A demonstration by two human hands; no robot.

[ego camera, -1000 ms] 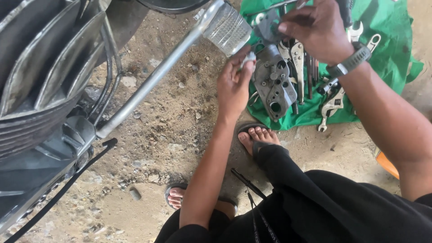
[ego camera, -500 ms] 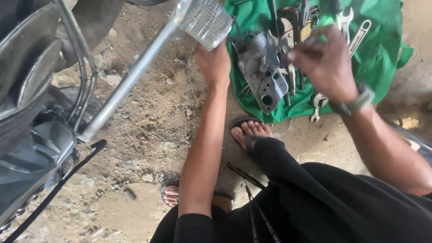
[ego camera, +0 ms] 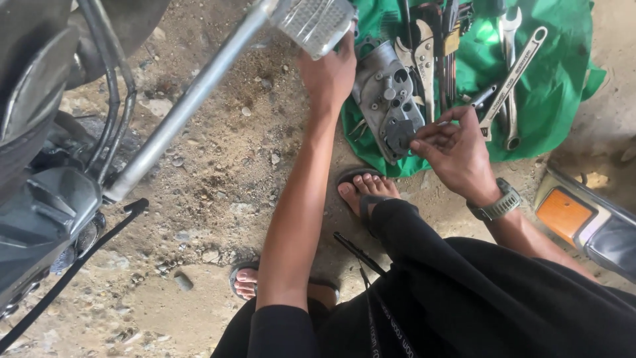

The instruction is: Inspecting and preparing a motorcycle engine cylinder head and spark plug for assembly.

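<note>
Green cloth (ego camera: 563, 99) on stony dirt ground (ego camera: 218, 179)

I see two bare forearms running down from the hands, the left hand (ego camera: 329, 74) unadorned, the right hand (ego camera: 456, 154) followed at the wrist by a grey-green watch (ego camera: 498, 204) with a ribbed strap. Below the arms, black short sleeves (ego camera: 278, 330) begin near the elbows. Loose black trousers (ego camera: 503, 298) cover the legs, with a line of small pale lettering along one seam. Both feet wear dark open sandals (ego camera: 368, 199), toes showing.
</note>
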